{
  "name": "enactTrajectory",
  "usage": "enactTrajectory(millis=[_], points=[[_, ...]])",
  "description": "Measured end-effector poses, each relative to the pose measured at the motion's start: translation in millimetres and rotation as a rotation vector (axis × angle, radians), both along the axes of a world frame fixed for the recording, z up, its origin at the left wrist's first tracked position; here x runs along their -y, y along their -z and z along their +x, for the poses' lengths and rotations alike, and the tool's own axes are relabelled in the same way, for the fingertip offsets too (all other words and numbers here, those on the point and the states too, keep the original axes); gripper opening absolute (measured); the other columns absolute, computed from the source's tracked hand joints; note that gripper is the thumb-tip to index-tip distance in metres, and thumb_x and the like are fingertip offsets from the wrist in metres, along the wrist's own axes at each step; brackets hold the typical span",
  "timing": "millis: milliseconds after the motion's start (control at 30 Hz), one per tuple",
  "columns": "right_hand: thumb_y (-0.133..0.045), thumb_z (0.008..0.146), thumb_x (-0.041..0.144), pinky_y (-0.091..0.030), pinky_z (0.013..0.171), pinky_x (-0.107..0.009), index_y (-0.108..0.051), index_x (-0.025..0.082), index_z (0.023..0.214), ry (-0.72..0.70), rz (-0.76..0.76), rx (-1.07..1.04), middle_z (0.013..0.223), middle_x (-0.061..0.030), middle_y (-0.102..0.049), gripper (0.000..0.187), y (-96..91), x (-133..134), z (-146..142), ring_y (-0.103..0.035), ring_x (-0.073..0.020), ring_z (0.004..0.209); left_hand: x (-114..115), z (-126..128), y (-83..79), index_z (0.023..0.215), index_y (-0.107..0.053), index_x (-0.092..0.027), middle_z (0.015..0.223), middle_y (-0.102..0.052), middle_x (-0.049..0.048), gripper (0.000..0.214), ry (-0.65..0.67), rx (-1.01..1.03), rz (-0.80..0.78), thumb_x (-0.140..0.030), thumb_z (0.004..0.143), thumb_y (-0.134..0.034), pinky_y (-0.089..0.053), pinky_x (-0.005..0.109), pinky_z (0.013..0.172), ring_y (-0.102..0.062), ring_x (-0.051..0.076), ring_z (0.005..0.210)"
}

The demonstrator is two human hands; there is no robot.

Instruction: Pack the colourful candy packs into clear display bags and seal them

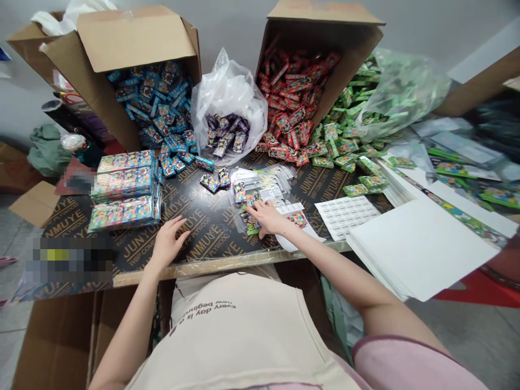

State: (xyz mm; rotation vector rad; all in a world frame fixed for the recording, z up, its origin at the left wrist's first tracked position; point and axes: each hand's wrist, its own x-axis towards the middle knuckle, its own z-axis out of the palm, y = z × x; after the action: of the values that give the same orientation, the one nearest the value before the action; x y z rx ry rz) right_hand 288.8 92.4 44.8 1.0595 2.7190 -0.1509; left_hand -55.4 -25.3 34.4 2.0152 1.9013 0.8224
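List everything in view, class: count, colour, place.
Table: one, black, centre
Boxes: several, brown, around table
Clear bags: two or more, clear, back
Blue packs: many, blue, left box, nearby
Purple packs: several, purple, bag and table centre
Red packs: many, red, right box, nearby
Green packs: many, green, back right
Bundles: several, multicoloured, table left
Pouches: several, clear, table centre
Printed sheet: one visible, white, right of pouches
White sheets: one stack, white, table right
Tube: one, black, back left
Apron: one, cream, front
Left fingers: one hand, bare, table front
Right fingers: one hand, bare, on pouches
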Motion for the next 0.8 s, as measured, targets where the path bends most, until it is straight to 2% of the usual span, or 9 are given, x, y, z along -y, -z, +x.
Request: enactTrajectory(millis=[100,167,333,500,633,733,800], points=[[-0.088,0.056,0.028,-0.033,0.098,-0.047,-0.041,0.015,0.138,-0.113,-0.023,-0.056,0.131,-0.0221,-0.047,0.095,3.4,2.4,3.6,-0.046,-0.0372,0.121,0.6,3.1,1.7,0.113,-0.067,-0.016,0.124,-0.065,0.0149,0.035,0.035,-0.014,-0.022,-0.037,0.085,-0.059,-0.05,0.048,0.098,-0.062,0.029,0.114],[-0.081,0.062,0.021,-0.036,0.1,-0.045,-0.04,0.012,0.139,-0.186,-0.037,-0.093,0.134,-0.0224,-0.046,0.088,5.0,4.3,6.5,-0.046,-0.0356,0.124,-0.2,6.8,1.8,0.113,-0.067,-0.017,0.123,-0.065,0.014,0.034,0.063,-0.025,-0.033,-0.036,0.086,-0.059,-0.049,0.048,0.1,-0.061,0.028,0.114],[-0.059,0.072,0.01,-0.046,0.094,-0.044,-0.05,0.005,0.129,-0.262,0.008,-0.13,0.121,-0.022,-0.058,0.058,14.4,14.1,10.6,-0.054,-0.0322,0.116,-3.0,15.0,-1.0,0.114,-0.067,-0.016,0.124,-0.065,0.0147,0.035,0.119,-0.038,-0.066,-0.035,0.086,-0.06,-0.048,0.047,0.101,-0.062,0.028,0.114],[-0.046,0.086,0.013,-0.052,0.087,-0.04,-0.056,0.005,0.121,-0.291,0.107,-0.231,0.116,-0.0206,-0.065,0.037,34.4,20.8,11.3,-0.063,-0.0268,0.107,-3.1,22.3,-1.6,0.113,-0.068,-0.017,0.123,-0.065,0.0141,0.033,0.141,-0.007,-0.079,-0.033,0.085,-0.061,-0.048,0.048,0.101,-0.062,0.028,0.114],[-0.037,0.097,0.019,-0.054,0.08,-0.033,-0.062,0.011,0.112,-0.199,0.138,-0.397,0.103,-0.0141,-0.072,0.03,42.3,26.2,-2.9,-0.068,-0.021,0.095,-2.6,41.0,-0.5,0.111,-0.069,-0.017,0.122,-0.067,0.0137,0.033,0.159,0.1,-0.137,-0.033,0.084,-0.063,-0.047,0.048,0.103,-0.062,0.028,0.115],[-0.033,0.1,0.023,-0.052,0.075,-0.03,-0.067,0.015,0.098,-0.007,0.136,-0.46,0.082,-0.0105,-0.073,0.035,36.9,31.2,-25.6,-0.069,-0.0192,0.081,-4.5,65.0,-1.1,0.118,-0.065,-0.017,0.124,-0.066,0.0134,0.039,0.142,0.242,-0.195,-0.032,0.082,-0.065,-0.046,0.047,0.103,-0.061,0.027,0.116],[-0.034,0.099,0.024,-0.051,0.08,-0.033,-0.068,0.017,0.093,0.132,0.138,-0.506,0.081,-0.0109,-0.073,0.036,28.8,32.9,-41.7,-0.069,-0.0207,0.083,-7.5,81.3,-2.7,0.126,-0.061,-0.016,0.125,-0.065,0.0142,0.049,0.115,0.36,-0.23,-0.032,0.08,-0.068,-0.048,0.046,0.101,-0.063,0.028,0.114]])
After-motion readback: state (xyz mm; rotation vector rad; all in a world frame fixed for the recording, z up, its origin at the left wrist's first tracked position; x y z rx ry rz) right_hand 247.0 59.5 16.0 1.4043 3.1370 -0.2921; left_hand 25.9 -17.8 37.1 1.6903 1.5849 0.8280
